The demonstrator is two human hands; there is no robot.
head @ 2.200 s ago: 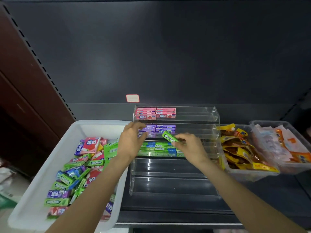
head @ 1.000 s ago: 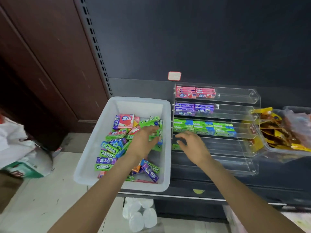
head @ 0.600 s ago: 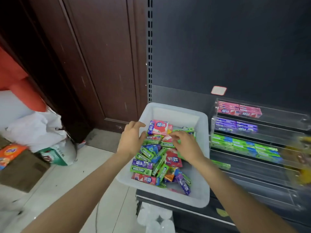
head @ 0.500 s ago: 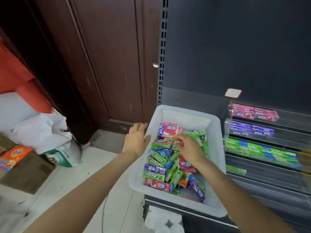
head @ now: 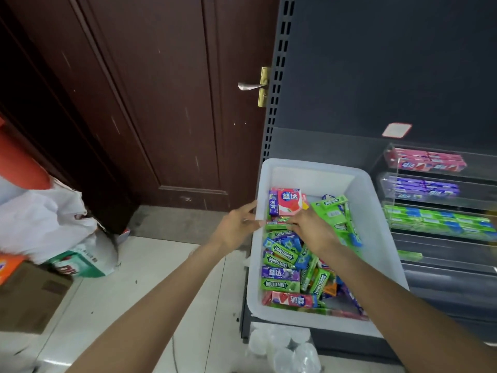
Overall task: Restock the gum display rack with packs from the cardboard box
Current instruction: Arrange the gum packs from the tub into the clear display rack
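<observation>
Gum display rack (head: 441, 208), a clear stepped stand, sits at the far right on the dark shelf unit (head: 376, 76), and we see its tiers from the top down: pink packs, purple packs, a fuller row of green and blue packs, then one lone green pack (head: 409, 255) on a lower tier. Just left of it, touching the shelf edge, we find the white plastic bin (head: 317, 173) that stands in for the box, heaped with loose gum packs (head: 282, 265) in green, purple, blue and pink. Behind it is a brown door (head: 161, 103); bags and a cardboard carton (head: 29, 294) lie on the floor at left. Our left hand (head: 236, 227) rests on the bin's left rim, fingers straight and spread. Our right hand (head: 309, 228) is down in the heap, fingers curled onto a green pack (head: 277, 226) near the bin's left wall; we cannot tell whether they have closed around it. We judge the risks to be these: the glossy packs overlap, so a shallow pinch could drag up a neighbour or let the pack slip, and leaning on the rim could tip the bin off the shelf edge.
</observation>
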